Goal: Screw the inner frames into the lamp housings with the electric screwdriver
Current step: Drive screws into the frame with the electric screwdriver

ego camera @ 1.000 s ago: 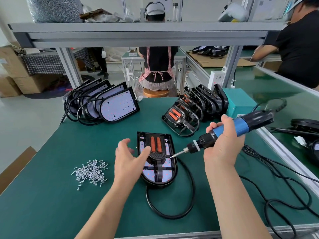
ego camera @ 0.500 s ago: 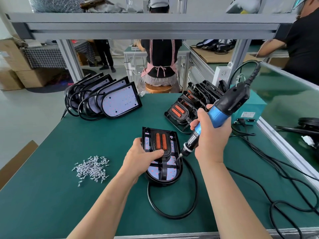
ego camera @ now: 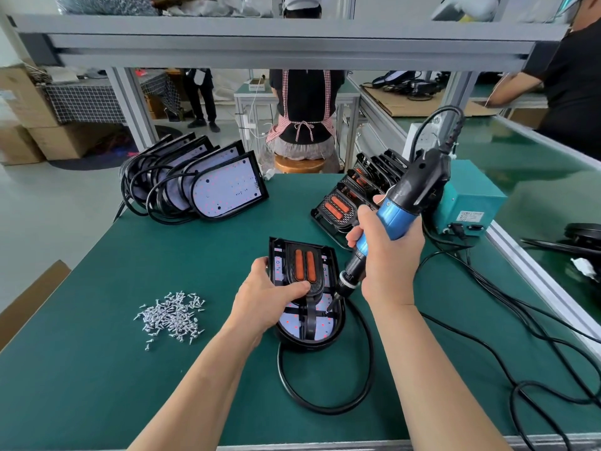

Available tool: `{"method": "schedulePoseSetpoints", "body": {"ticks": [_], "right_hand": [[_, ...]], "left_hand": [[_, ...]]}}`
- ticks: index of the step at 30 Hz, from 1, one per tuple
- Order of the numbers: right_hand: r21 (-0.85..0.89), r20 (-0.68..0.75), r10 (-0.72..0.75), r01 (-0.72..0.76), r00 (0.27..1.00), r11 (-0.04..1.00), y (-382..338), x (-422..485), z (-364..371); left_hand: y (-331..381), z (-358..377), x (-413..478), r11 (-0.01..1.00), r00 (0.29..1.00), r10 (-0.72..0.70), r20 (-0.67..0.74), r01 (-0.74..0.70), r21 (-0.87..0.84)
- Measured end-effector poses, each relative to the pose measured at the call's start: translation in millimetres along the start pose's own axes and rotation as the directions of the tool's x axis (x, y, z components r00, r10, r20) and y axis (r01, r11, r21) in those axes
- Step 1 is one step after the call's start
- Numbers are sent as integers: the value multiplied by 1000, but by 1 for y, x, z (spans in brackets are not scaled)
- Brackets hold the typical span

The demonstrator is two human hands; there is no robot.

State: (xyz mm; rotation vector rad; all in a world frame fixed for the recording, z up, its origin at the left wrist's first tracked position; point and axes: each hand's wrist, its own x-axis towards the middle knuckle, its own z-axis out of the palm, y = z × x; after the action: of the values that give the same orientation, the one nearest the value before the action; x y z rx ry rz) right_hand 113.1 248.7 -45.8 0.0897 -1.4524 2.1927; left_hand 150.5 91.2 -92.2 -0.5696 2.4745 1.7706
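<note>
A black lamp housing (ego camera: 335, 333) lies flat on the green mat in the middle, its white LED board showing. A black inner frame (ego camera: 313, 278) with two orange strips sits inside it. My left hand (ego camera: 266, 301) grips the housing's left edge, the thumb pressing on the frame. My right hand (ego camera: 387, 255) grips the blue and black electric screwdriver (ego camera: 400, 206), held steeply tilted. Its bit touches the right side of the frame. A pile of several small silver screws (ego camera: 172, 315) lies to the left.
A row of lamp housings (ego camera: 208, 187) leans at the back left and a row of inner frames (ego camera: 354, 196) at the back right. A teal power box (ego camera: 468, 203) stands right of them. Black cables (ego camera: 507, 323) loop over the right side. People work beyond the bench.
My left hand closed onto the housing's left edge. My right hand swung the screwdriver from nearly level to steep and brought the bit down onto the frame's right side.
</note>
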Motion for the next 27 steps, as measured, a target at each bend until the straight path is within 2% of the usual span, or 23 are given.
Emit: {"method": "schedulePoseSetpoints", "body": {"ticks": [6,13,19,22,27], "right_hand": [[-53,62,-6,9,998,999,1,-2,5],[-43,15,-25,25,1000,999,5,2,1],[-68,39,-42,45,998,997,8,4,2],[-63,78,-30,35,997,997,8,2,3],[-49,227,-16,28,974,998,4,0,1]], "left_hand": [[1,1,0,1000,1000,5,-10,-5,-6],[2,2,0,1000,1000,12,-8,-13,-16],[1,1,1,1000,1000,16,-16,-16,-6],[-1,2,0,1000,1000,7,-20,-8,-10],[1,4,-2,1000,1000,3,-12,-3,-9]]}}
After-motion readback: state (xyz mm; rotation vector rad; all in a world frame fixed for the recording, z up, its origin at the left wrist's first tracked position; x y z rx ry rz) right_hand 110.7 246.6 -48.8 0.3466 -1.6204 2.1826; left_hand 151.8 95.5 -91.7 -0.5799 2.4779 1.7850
